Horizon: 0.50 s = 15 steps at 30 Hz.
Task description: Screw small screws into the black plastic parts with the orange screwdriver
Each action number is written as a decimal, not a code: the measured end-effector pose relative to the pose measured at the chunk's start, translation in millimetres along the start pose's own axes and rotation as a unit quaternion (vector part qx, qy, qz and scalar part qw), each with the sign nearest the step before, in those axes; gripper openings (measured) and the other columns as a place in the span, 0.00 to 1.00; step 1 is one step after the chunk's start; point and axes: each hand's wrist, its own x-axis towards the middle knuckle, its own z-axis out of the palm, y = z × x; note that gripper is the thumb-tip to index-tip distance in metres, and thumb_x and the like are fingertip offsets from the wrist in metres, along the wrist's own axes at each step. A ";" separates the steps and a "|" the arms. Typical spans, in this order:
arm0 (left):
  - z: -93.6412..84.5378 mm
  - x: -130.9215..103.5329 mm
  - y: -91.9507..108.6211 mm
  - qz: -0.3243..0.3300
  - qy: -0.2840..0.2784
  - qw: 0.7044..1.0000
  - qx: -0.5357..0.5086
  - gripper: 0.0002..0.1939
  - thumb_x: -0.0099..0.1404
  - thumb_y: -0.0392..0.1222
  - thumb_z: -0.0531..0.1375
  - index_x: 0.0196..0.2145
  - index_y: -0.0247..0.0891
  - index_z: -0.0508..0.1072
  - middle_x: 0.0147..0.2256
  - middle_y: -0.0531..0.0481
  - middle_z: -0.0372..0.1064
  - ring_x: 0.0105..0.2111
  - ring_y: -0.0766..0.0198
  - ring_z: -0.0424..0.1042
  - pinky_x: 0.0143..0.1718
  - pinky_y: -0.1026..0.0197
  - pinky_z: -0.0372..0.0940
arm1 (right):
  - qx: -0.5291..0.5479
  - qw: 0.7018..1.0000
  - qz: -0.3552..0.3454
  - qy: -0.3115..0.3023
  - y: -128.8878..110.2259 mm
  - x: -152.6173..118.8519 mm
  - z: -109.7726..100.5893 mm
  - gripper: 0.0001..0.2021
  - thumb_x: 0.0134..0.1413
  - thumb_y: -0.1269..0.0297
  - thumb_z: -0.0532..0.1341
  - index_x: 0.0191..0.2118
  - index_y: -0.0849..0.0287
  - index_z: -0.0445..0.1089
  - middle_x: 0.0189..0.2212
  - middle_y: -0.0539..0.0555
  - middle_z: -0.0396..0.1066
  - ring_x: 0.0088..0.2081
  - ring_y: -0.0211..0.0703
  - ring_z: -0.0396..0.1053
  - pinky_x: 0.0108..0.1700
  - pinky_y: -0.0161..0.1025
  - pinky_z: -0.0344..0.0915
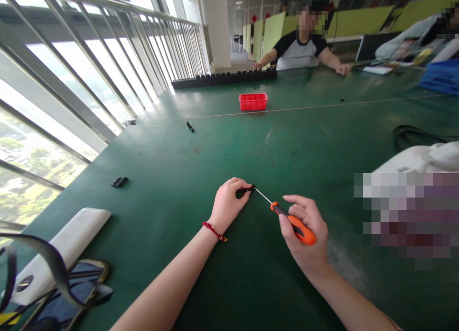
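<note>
Between its thumb and fingers, my left hand [229,202] pinches a small black part [244,192] just above the green table [229,149]. Its exact kind is too small to make out. A screwdriver [297,228] with an orange and black handle lies in my right hand [311,230], gripped by thumb and fingers, the index finger stretched out. The thin metal shaft points up and left, and its tip meets the black part's right end. Whether a screw sits there is hidden.
A red plastic bin [253,102] stands further back, before a long black rack [225,78]. Small black pieces [119,182] lie left. A white elongated object [64,254] and a phone-like item [68,297] are near left. Another person [303,49] sits across; a blue basket [441,77] is far right.
</note>
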 end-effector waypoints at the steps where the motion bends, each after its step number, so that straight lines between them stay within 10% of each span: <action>1: -0.1 0.0 0.2 -0.001 0.000 1.000 0.000 0.08 0.57 0.32 0.59 0.34 0.39 0.76 0.36 0.50 0.74 0.38 0.62 0.73 0.43 0.59 0.68 | -0.003 1.000 0.005 -0.003 -0.2 -0.2 0.0 0.11 0.51 0.68 0.60 0.43 0.57 0.66 0.22 0.46 0.60 0.23 0.36 0.62 0.27 0.36 0.66; 15: -0.2 0.1 1.1 -0.006 -0.006 1.000 0.000 0.09 0.58 0.32 0.58 0.35 0.38 0.76 0.36 0.50 0.74 0.37 0.63 0.72 0.42 0.60 0.68 | 0.021 0.998 -0.035 0.038 -2.2 1.2 0.8 0.16 0.49 0.70 0.61 0.46 0.57 0.63 0.31 0.51 0.65 0.29 0.38 0.67 0.31 0.38 0.69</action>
